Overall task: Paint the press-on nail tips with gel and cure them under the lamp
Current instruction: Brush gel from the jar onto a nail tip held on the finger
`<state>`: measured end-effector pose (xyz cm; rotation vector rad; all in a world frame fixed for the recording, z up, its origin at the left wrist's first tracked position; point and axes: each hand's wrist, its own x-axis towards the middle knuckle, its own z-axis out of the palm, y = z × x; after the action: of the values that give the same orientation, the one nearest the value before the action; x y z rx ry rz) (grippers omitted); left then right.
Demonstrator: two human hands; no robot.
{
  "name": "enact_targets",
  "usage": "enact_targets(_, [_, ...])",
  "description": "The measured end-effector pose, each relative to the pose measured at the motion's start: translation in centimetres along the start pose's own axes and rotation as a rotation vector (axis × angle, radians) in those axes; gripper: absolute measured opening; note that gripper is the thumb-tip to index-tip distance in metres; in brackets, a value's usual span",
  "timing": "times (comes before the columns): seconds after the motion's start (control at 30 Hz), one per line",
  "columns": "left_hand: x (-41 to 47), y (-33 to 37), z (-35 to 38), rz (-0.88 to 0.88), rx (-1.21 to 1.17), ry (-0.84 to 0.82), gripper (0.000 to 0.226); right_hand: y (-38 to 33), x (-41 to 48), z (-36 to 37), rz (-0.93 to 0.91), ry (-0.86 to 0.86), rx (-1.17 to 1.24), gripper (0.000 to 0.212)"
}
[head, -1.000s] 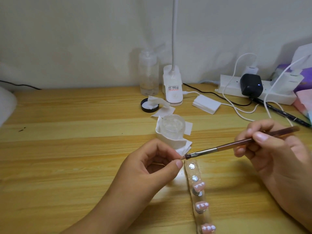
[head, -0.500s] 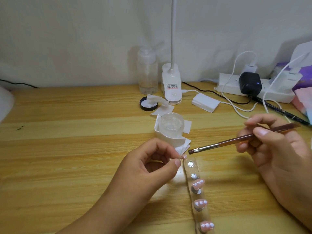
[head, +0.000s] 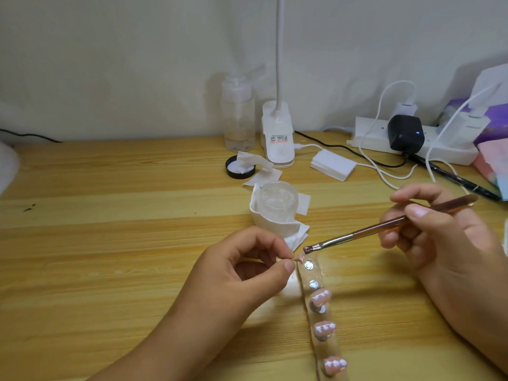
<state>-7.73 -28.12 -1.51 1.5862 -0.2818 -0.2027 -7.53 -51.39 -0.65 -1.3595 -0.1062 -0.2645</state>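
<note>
One tip (head: 300,258) pinched by thumb and forefinger of my left hand (head: 242,273), over the strip's (head: 316,274) far end. My right hand (head: 428,235) grips the brush (head: 384,224), bristles just beside tip. Step: gel coat. Next, I judge: light, steady stroke.

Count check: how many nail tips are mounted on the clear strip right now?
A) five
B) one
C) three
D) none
C: three pink tips with white dots sit on the lower part of the clear strip. Its two upper silver studs are bare, and the left hand pinches one loose tip off the strip.
</note>
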Motion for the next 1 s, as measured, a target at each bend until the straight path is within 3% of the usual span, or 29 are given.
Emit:
enact_targets(0.17, [-0.02, -0.08, -0.04, -0.011, 0.006, 0.002, 0.02, 0.1, -0.25, -0.01, 0.027, -0.055, -0.016, 0.024])
enact_targets(0.4, [0.14, 0.1, 0.06, 0.05, 0.008, 0.059, 0.013, 0.33, 0.37, -0.71, -0.022, -0.005, 0.01, 0.027])
enact_targets(0.63, [0.11, 0.0, 0.03, 0.021, -0.045, 0.029, 0.019, 0.5, 0.1, -0.79, -0.09, -0.154, 0.027, 0.024])
enact_targets(0.83, [0.14, -0.17, -0.09, 0.027, -0.04, 0.034, 0.019, 0.8, 0.22, -0.9, -0.115, -0.074, -0.015, 0.028])
enact_targets(1.0, [0.22, -0.23, -0.05, 0.032, -0.042, 0.039, 0.02, 0.58, 0.1, -0.67, -0.163, -0.153, 0.037, 0.015])
